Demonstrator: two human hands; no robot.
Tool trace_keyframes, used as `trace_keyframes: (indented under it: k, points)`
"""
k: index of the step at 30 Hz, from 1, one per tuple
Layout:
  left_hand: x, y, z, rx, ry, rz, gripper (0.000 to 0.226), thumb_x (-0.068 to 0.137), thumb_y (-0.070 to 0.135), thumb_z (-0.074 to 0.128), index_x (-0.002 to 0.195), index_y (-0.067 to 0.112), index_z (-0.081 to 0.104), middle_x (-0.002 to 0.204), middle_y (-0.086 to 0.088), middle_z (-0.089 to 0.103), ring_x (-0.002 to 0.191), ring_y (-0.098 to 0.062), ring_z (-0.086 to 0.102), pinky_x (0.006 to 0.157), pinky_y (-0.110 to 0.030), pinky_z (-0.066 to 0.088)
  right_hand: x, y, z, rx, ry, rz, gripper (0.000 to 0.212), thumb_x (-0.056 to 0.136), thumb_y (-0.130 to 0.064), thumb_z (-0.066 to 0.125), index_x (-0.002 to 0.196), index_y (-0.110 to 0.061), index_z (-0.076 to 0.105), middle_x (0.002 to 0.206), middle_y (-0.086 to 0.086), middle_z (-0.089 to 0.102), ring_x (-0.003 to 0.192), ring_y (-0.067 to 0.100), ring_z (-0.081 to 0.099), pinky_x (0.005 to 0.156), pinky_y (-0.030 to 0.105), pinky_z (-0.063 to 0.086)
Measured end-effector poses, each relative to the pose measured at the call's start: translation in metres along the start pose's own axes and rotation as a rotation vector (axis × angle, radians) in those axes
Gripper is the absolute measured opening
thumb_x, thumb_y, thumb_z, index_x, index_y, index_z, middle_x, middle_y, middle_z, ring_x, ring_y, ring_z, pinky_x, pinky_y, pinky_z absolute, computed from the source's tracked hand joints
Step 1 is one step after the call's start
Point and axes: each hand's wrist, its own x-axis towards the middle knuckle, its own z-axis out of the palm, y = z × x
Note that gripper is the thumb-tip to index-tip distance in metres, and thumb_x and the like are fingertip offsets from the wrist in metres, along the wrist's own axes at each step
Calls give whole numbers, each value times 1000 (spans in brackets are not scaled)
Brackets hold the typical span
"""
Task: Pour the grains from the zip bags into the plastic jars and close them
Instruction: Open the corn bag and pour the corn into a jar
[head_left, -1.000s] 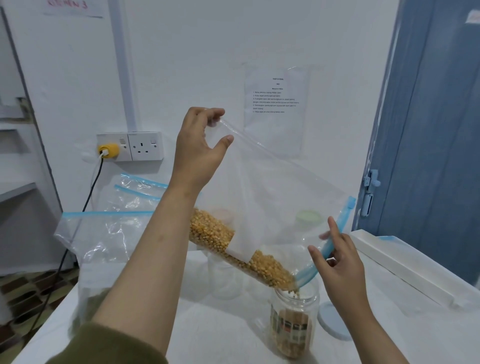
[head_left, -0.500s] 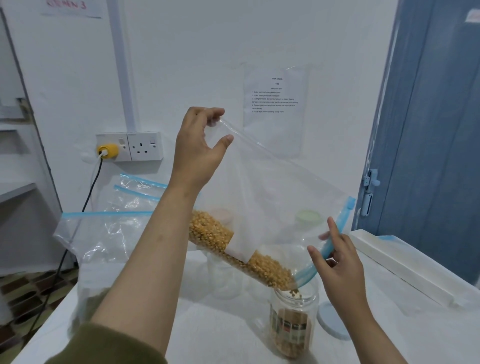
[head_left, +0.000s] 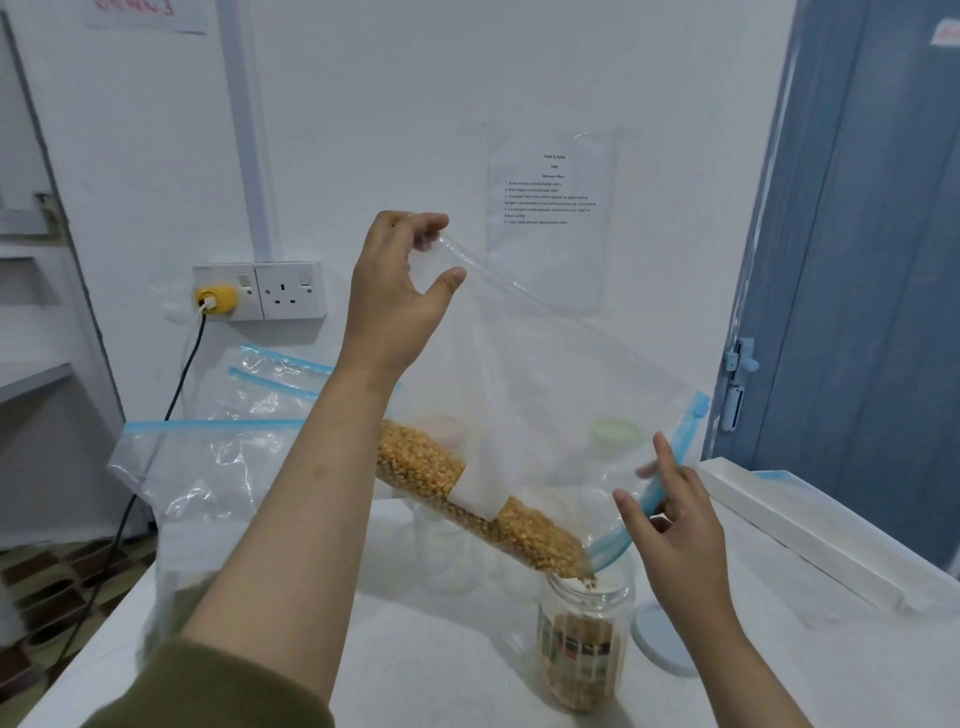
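A clear zip bag (head_left: 545, 395) with a blue zip strip hangs tilted over the table. My left hand (head_left: 397, 301) pinches its raised bottom corner. My right hand (head_left: 675, 525) holds the blue zip edge at the low mouth. Yellow grains (head_left: 467, 493) lie along the bag's lower fold and spill from the mouth into an open plastic jar (head_left: 584, 639), which is partly filled. The jar's pale blue lid (head_left: 657, 644) lies on the table to its right, partly behind my right wrist.
Several other zip bags (head_left: 208, 457) stand at the table's left back. More clear jars (head_left: 447, 551) show dimly through the held bag. A white tray-like slab (head_left: 810, 525) lies at right, a blue door (head_left: 872, 260) beyond. A wall socket with a yellow plug (head_left: 215, 299) trails a black cable.
The grains have slid further down the bag toward the mouth and into the jar. Both hands keep nearly the same positions.
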Motion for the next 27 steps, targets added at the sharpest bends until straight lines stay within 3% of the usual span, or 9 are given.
trace_keyframes:
  k: [27]
  points:
    - [0, 1, 1, 9, -5, 12, 41, 84, 12, 73, 123, 10, 60, 114, -2, 54, 103, -9, 55, 87, -8, 38, 0, -3, -4, -18, -13, 7, 68, 90, -14, 68, 150, -25, 38, 104, -13, 53, 95, 2, 55, 72, 8, 50]
